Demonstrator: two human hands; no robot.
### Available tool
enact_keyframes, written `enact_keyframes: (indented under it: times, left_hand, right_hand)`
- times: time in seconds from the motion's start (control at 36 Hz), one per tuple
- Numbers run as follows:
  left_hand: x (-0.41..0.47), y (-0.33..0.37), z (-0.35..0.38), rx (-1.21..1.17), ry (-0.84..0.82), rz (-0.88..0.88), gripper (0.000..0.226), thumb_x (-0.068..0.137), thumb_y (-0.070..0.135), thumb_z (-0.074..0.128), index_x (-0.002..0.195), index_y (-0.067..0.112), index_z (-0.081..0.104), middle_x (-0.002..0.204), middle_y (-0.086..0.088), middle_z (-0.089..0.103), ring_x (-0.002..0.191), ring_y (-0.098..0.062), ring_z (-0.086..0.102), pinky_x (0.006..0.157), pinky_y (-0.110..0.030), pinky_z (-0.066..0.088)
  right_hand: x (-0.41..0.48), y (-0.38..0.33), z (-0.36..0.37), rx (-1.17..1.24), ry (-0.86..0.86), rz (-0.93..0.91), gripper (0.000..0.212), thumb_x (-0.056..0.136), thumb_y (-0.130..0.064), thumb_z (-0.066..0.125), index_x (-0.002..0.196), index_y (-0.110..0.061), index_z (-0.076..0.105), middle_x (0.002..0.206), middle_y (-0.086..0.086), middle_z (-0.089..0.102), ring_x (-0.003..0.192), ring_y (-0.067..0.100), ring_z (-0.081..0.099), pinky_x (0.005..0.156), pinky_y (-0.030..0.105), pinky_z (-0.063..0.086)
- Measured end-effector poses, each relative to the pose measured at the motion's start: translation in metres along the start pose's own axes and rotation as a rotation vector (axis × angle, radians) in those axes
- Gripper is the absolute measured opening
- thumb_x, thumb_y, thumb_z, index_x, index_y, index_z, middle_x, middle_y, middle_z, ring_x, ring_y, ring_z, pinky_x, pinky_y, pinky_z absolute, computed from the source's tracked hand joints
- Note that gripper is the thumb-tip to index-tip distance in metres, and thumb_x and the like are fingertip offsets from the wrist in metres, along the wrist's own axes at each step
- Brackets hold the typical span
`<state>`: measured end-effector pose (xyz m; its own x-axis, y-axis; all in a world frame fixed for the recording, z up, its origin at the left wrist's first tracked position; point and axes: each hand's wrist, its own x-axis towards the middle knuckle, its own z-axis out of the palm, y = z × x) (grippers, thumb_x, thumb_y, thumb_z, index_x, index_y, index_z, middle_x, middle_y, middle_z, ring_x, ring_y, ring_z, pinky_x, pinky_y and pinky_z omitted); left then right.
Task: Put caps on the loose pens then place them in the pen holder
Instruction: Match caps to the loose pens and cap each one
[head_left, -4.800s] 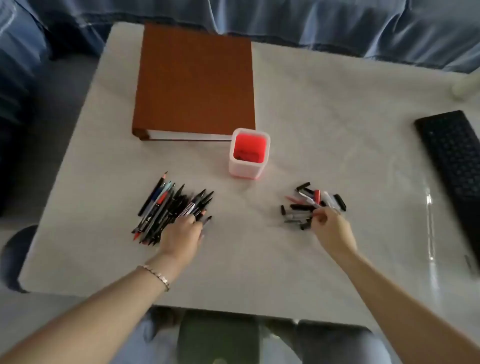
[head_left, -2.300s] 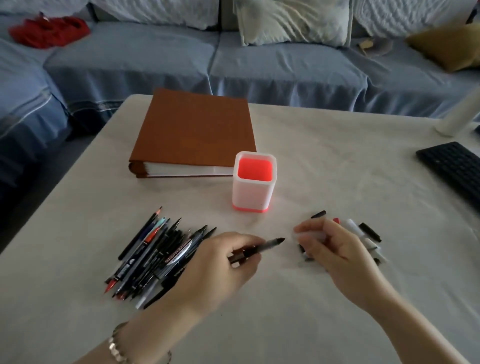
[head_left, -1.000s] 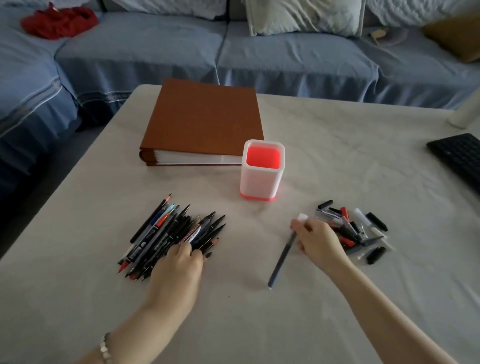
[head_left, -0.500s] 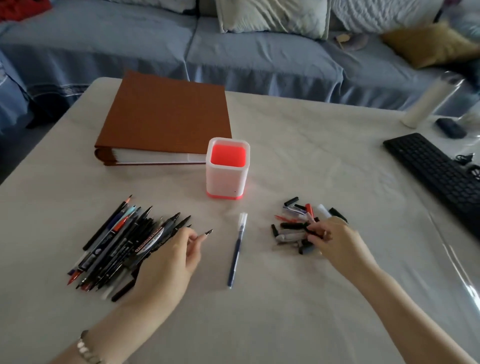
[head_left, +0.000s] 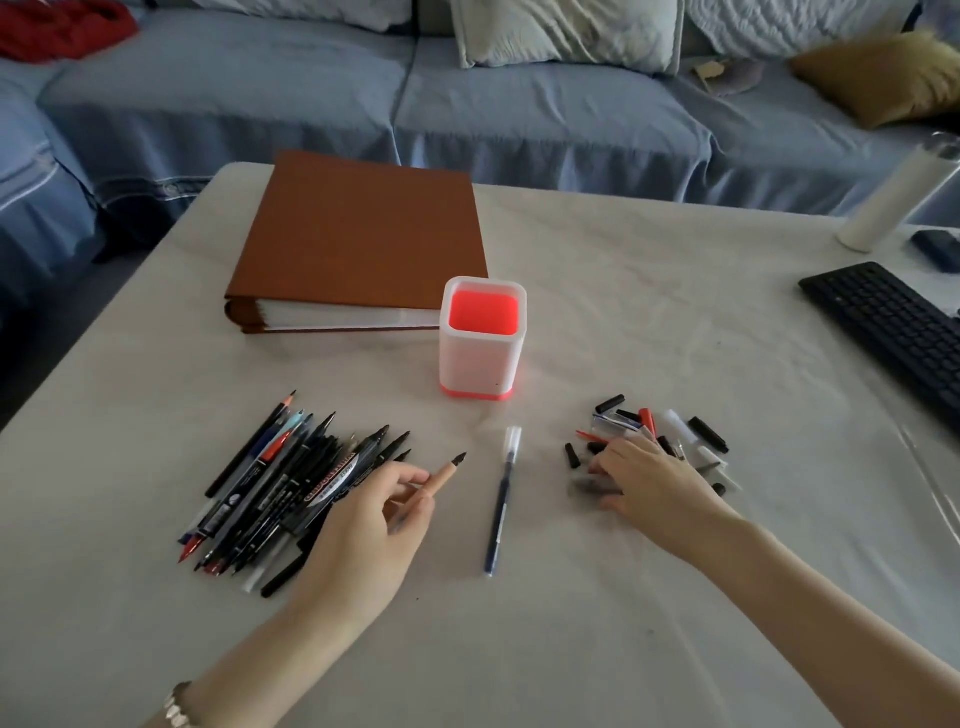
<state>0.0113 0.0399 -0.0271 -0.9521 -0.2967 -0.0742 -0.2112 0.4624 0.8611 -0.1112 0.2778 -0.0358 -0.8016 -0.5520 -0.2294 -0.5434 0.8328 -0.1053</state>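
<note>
One capped blue pen (head_left: 500, 512) laid at centre of surface (head_left: 649, 322), not yet in pen holder (head_left: 482, 340), seemingly empty. Uncapped peach pen (head_left: 441, 475) pinched in left hand (head_left: 363, 535). Right hand (head_left: 652, 480) spread over cap heap (head_left: 649, 434), grip unclear. Pen pile (head_left: 280, 488) lower left uncapped.

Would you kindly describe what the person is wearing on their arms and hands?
Both forearms are bare, with no sleeves in view. The left wrist carries a thin silvery beaded bracelet. The left hand and the right hand wear no gloves; I see no rings.
</note>
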Motion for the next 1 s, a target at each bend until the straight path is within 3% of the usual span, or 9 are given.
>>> enact_keyframes:
  times: [0.14,0.31,0.44,0.53,0.58,0.67,0.72,0.86,1.0]
  left_hand:
    - [-0.003,0.002,0.002,-0.057,-0.013,-0.013,0.011,0.085,0.014,0.06,0.085,0.025,0.059,0.075,0.006,0.066,0.062,-0.004,0.058,0.061,-0.013,0.045]
    - [-0.003,0.007,0.002,-0.08,-0.026,-0.034,0.006,0.085,0.014,0.06,0.088,0.018,0.061,0.077,0.005,0.066,0.066,-0.002,0.059,0.059,-0.007,0.042]
    - [-0.004,0.006,0.005,-0.07,0.016,-0.103,0.006,0.084,0.012,0.061,0.087,0.018,0.062,0.08,0.008,0.068,0.074,0.005,0.06,0.059,-0.003,0.04]
    - [-0.005,0.006,0.006,-0.119,-0.012,-0.122,0.004,0.082,0.016,0.063,0.084,0.019,0.065,0.076,0.006,0.071,0.067,0.0,0.063,0.06,-0.009,0.044]
    - [-0.007,0.01,0.007,-0.181,-0.057,-0.114,0.005,0.084,0.017,0.062,0.082,0.02,0.066,0.072,0.002,0.071,0.06,-0.006,0.061,0.059,-0.016,0.046]
    - [-0.009,0.016,0.006,-0.283,-0.131,-0.083,0.01,0.085,0.012,0.06,0.083,0.021,0.065,0.067,0.002,0.068,0.051,-0.008,0.055,0.053,-0.013,0.041]
    - [-0.01,0.021,0.005,-0.311,-0.166,-0.058,0.011,0.086,0.011,0.06,0.085,0.021,0.065,0.066,0.002,0.066,0.051,-0.008,0.054,0.053,-0.012,0.04]
    - [-0.013,0.03,0.002,-0.328,-0.194,-0.008,0.015,0.084,0.012,0.062,0.086,0.026,0.067,0.073,-0.003,0.068,0.053,-0.008,0.054,0.055,-0.012,0.042]
    - [-0.016,0.033,0.0,-0.323,-0.184,-0.001,0.016,0.084,0.011,0.062,0.086,0.026,0.067,0.072,-0.001,0.069,0.055,-0.005,0.056,0.057,-0.012,0.043]
  right_hand:
    - [0.002,0.004,0.002,0.082,-0.007,0.031,0.03,0.087,-0.031,0.055,0.115,-0.021,0.054,0.122,-0.01,0.047,0.125,0.013,0.035,0.103,0.027,0.029]
    - [0.0,0.009,0.002,0.234,0.044,0.11,0.022,0.081,-0.021,0.064,0.103,-0.019,0.061,0.104,-0.006,0.048,0.111,0.015,0.045,0.088,0.028,0.039]
    - [-0.009,0.003,-0.007,0.477,0.257,0.168,0.016,0.072,-0.014,0.075,0.083,-0.02,0.063,0.078,-0.017,0.049,0.078,0.011,0.051,0.065,0.006,0.036]
    - [-0.017,-0.01,-0.015,0.661,0.415,0.225,0.023,0.073,-0.005,0.072,0.076,-0.024,0.06,0.071,-0.017,0.055,0.071,-0.006,0.055,0.056,0.002,0.038]
    - [-0.02,-0.023,-0.021,0.867,0.527,0.225,0.019,0.078,-0.003,0.067,0.078,-0.021,0.06,0.071,-0.017,0.064,0.069,-0.014,0.059,0.057,0.001,0.039]
    - [-0.023,-0.047,-0.032,1.34,0.629,0.201,0.029,0.08,0.002,0.062,0.095,-0.022,0.059,0.078,0.0,0.072,0.077,0.005,0.068,0.066,0.01,0.051]
    - [-0.025,-0.061,-0.037,1.522,0.659,0.21,0.031,0.08,0.003,0.061,0.097,-0.022,0.058,0.073,0.0,0.073,0.076,0.008,0.068,0.068,0.016,0.055]
    - [-0.027,-0.081,-0.039,1.763,0.619,0.236,0.027,0.081,0.001,0.058,0.103,-0.013,0.059,0.07,0.003,0.073,0.078,0.01,0.07,0.064,0.016,0.053]
    - [-0.031,-0.086,-0.039,1.796,0.594,0.252,0.027,0.081,0.003,0.057,0.105,-0.008,0.059,0.07,0.008,0.072,0.081,0.014,0.07,0.065,0.018,0.054]
